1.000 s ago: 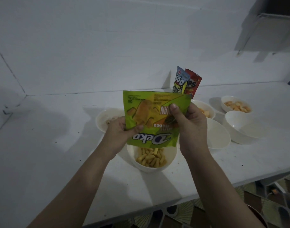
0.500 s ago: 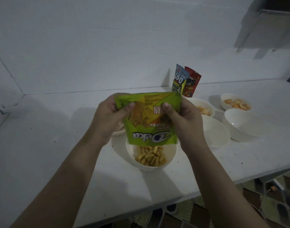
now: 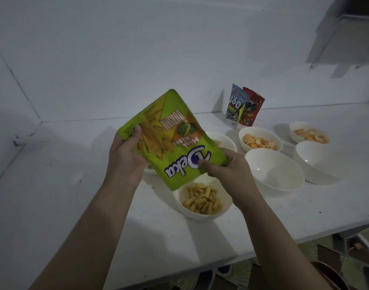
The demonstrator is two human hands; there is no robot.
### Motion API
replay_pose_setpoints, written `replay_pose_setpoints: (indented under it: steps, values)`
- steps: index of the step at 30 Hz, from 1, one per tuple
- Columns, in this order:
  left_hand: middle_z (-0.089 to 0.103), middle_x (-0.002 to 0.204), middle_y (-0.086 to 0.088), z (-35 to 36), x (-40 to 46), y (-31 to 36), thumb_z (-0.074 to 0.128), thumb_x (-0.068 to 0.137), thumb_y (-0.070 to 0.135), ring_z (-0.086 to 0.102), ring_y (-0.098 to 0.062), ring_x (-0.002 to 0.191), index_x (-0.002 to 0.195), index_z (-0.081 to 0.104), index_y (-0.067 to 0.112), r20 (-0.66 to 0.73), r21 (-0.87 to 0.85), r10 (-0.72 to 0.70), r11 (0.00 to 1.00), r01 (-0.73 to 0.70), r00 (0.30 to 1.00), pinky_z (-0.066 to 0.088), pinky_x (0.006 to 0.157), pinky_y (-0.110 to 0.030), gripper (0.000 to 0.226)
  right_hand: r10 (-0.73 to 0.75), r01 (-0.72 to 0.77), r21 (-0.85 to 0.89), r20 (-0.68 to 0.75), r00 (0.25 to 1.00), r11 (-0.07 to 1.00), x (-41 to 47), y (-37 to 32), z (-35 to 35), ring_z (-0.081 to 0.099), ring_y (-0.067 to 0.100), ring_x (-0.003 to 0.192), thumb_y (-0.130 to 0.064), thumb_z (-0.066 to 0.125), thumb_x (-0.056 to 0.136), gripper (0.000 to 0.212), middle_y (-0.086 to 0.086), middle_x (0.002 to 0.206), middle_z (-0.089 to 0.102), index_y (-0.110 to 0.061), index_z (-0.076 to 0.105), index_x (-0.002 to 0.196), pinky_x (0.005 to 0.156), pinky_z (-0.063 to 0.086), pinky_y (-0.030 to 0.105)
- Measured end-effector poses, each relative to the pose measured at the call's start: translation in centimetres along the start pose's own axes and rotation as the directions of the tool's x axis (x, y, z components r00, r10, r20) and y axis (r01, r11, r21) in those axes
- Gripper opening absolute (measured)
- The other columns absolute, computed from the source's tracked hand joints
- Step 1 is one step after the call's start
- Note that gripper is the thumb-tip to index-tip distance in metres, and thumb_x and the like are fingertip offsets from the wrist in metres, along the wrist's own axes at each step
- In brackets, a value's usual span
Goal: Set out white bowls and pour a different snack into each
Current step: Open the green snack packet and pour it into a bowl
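Note:
I hold a green Deka snack bag (image 3: 171,141) upside down and tilted, its open end low over a white bowl (image 3: 225,212) of small yellow sticks (image 3: 202,200). My left hand (image 3: 125,160) grips the bag's upper left edge. My right hand (image 3: 231,170) pinches its lower right edge. Two empty white bowls (image 3: 275,170) (image 3: 321,162) stand to the right. Behind them, two bowls (image 3: 261,141) (image 3: 310,133) hold orange snacks. Another bowl (image 3: 223,141) is partly hidden behind the bag.
A blue snack packet (image 3: 236,106) and a red one (image 3: 252,109) lean against the white back wall. The white counter (image 3: 53,185) ends in a front edge near me, with patterned floor (image 3: 357,254) below at right. A shelf (image 3: 351,30) hangs high on the right.
The bag has tilted and swung up to the left. My left hand rose to its upper edge and my right hand dropped to its lower corner. More bowls show behind it.

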State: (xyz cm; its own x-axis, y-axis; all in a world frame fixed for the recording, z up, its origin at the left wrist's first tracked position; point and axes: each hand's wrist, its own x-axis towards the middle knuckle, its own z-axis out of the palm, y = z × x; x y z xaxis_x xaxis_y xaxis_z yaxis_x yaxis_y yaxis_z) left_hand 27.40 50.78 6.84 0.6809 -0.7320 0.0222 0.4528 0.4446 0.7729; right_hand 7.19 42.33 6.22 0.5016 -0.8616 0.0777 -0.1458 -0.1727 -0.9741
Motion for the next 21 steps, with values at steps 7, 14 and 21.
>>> replay_pose_setpoints:
  steps: [7, 14, 21]
  values:
    - [0.069, 0.119, 0.003, -1.4, -0.1, -0.6, 0.046, 0.101, 0.03, 0.065, -0.017, 0.111, 0.119, 0.062, 0.023, -0.052, 0.232, 0.085, 0.97, -0.071, 0.995, 0.055, 0.087, -0.042, 0.025, 0.042, 0.03, 0.419, -0.162, 0.986, 0.907, -0.8, 0.4, 1.3, 0.074, 0.027, 0.088, -0.004, 0.066, 0.089, 0.015, 0.011, 0.093, 0.077, -0.004, 0.07, 0.104, 0.072, 0.06, 0.033]
    - [0.062, 0.104, 0.007, 0.6, -0.8, -3.5, 0.055, 0.093, 0.039, 0.059, -0.008, 0.095, 0.102, 0.057, 0.032, 0.149, 0.58, 0.234, 0.767, -0.276, 0.961, 0.048, 0.073, -0.015, 0.012, 0.025, 0.183, 0.47, -0.403, 0.915, 0.864, -1.4, 0.1, -0.9, 0.073, 0.028, 0.089, -0.008, 0.06, 0.093, 0.017, 0.011, 0.096, 0.077, -0.01, 0.069, 0.108, 0.068, 0.059, 0.034]
    - [0.059, 0.086, 0.017, 8.7, -4.3, -9.4, 0.054, 0.097, 0.025, 0.056, -0.001, 0.082, 0.094, 0.055, 0.027, 0.391, 0.478, 0.188, 0.795, -0.374, 0.901, 0.045, 0.075, -0.016, 0.004, 0.038, 0.253, 0.48, -0.517, 0.855, 0.84, -4.0, 1.2, -8.7, 0.073, 0.019, 0.084, -0.008, 0.057, 0.095, 0.016, 0.004, 0.092, 0.077, -0.017, 0.069, 0.1, 0.066, 0.059, 0.031]
